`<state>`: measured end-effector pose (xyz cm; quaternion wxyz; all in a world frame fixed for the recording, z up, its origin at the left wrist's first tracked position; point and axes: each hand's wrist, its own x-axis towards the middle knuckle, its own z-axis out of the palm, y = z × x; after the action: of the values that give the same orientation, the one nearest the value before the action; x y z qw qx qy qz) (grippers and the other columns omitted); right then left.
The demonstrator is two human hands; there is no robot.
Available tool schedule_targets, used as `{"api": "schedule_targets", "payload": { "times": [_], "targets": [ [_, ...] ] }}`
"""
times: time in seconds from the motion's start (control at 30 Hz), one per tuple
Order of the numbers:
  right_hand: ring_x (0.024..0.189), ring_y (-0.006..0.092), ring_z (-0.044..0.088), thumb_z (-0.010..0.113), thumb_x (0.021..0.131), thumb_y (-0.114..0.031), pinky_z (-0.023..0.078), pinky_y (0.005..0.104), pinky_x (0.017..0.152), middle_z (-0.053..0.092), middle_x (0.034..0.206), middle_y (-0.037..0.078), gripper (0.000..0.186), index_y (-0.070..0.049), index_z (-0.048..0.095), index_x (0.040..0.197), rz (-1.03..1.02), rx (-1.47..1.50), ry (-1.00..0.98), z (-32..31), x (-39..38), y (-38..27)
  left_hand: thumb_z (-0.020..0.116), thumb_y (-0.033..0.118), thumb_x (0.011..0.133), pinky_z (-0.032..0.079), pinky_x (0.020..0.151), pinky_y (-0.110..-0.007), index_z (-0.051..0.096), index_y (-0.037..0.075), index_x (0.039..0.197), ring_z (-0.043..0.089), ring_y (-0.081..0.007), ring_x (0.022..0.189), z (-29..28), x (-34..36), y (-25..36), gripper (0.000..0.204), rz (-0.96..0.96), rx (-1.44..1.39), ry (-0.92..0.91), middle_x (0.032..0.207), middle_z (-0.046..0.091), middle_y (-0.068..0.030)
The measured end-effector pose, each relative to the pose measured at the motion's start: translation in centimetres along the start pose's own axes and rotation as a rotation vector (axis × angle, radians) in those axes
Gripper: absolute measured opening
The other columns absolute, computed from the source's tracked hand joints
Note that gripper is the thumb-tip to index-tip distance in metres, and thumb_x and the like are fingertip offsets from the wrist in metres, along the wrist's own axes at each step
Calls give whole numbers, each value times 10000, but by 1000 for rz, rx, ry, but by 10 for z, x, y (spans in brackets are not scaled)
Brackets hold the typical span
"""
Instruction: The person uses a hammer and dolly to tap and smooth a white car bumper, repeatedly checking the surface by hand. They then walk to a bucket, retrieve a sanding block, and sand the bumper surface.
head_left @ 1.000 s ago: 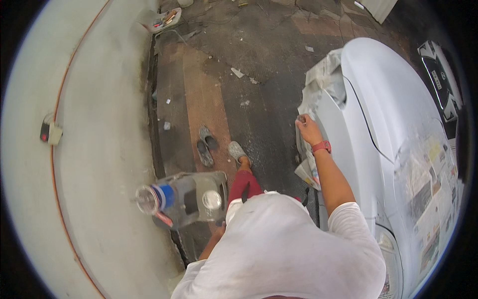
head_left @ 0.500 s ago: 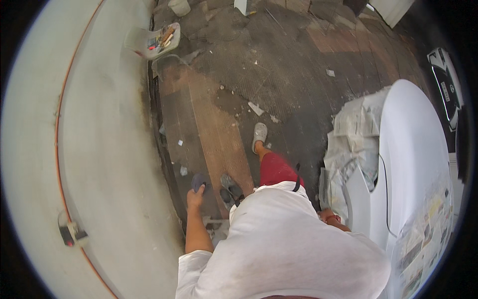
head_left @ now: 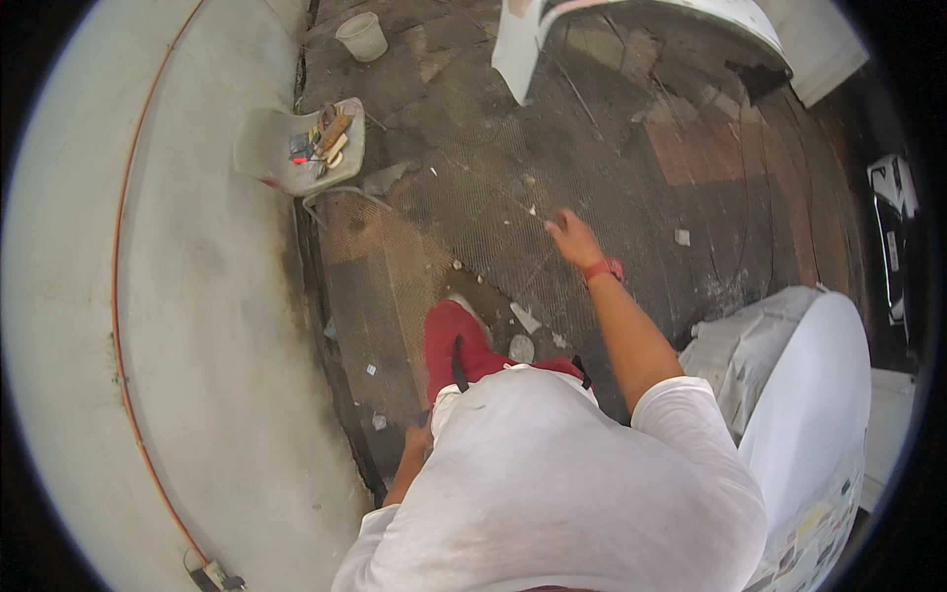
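My left hand (head_left: 419, 437) hangs low beside my red shorts (head_left: 452, 340), partly hidden by my white shirt. Its fingers are closed on a dark grey-blue pad, of which only a sliver (head_left: 424, 418) shows; the exact kind is unclear. My right hand (head_left: 577, 242), with a red band (head_left: 604, 268) at the wrist, reaches forward over the floor. Its fingers are loosely bent and apart, with nothing visible in them. To its right and nearer me stands a white curved panel (head_left: 814, 380), masked with paper (head_left: 745, 345) along one side.
A pale chair (head_left: 271, 148) holding hand tools (head_left: 330, 138) stands by the left wall (head_left: 217, 326). Beyond it is a white bucket (head_left: 362, 37). A white arched car part (head_left: 518, 54) lies ahead. Scraps (head_left: 525, 318) litter the floor; an orange cable (head_left: 118, 296) runs along the wall.
I have stepped forward, so the chair and bucket appear closer. My right hand has swung forward from beside the panel. My left hand has drawn back with the pad.
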<state>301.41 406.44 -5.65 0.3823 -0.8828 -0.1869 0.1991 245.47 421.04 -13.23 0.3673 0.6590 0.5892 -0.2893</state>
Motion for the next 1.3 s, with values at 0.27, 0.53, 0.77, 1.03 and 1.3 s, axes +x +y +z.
{"api": "schedule_targets", "payload": {
  "times": [0.27,0.53,0.77,1.03,1.3],
  "targets": [
    [1215,407,663,660,995,-329,522,472,1020,689,1292,249,504,13,589,1357,-60,-204,-122,23,264,-105,500,592,1040,513,1008,-517,640,-98,1323,676,-455,1195,-154,198,181,759,45,150,-105,1252,685,-346],
    [1250,407,654,681,946,-409,509,474,1078,675,1307,295,562,25,663,1303,581,-394,-412,36,287,47,707,471,946,503,1011,-461,684,-143,1241,684,-395,1187,-444,319,495,681,60,-210,246,1249,700,-311],
    [1159,401,711,646,953,-385,570,525,941,703,1187,348,543,47,673,1281,767,-484,-565,60,384,13,705,129,966,554,998,-388,523,-29,1467,701,-290,1147,-579,510,703,557,205,-1038,300,1303,676,-181],
    [1249,484,623,569,990,-325,505,534,1051,660,1284,343,479,5,660,1324,632,-230,-566,119,705,-51,573,61,936,583,857,-371,547,78,1400,649,-266,1105,-671,648,875,464,21,-1376,-267,1314,655,-132],
    [1043,391,678,620,957,-283,553,489,882,699,1128,223,331,-32,694,1160,594,-70,-456,145,884,-13,739,321,975,559,608,-261,702,121,1052,667,-131,766,-794,656,1053,218,27,-1368,150,930,725,-21]
  ]
}}
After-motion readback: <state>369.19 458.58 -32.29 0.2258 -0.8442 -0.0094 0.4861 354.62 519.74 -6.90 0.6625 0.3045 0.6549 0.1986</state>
